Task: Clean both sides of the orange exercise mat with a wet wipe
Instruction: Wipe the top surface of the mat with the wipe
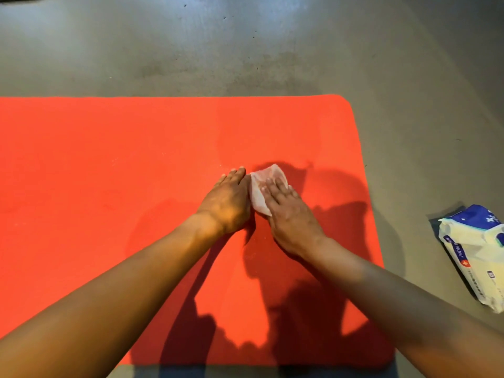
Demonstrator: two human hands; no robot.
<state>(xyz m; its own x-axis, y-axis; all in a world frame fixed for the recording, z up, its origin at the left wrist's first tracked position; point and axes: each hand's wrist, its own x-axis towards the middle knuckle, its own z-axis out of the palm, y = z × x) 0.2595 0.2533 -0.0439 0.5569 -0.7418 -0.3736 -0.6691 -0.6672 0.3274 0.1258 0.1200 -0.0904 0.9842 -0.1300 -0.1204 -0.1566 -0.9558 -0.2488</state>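
The orange exercise mat (109, 173) lies flat on the grey floor, its right end with rounded corners in view. A white wet wipe (260, 184) lies on the mat right of the middle. My right hand (289, 214) presses on the wipe with straight fingers. Just left of the wipe, my left hand (229, 203) rests flat on the mat, its fingers straight and touching the wipe's left edge. Part of the wipe is hidden under my right palm.
A blue and cream pack of wet wipes (474, 255) lies on the grey floor (245, 50) to the right of the mat. Dark damp-looking patches mark the floor beyond the mat's far edge.
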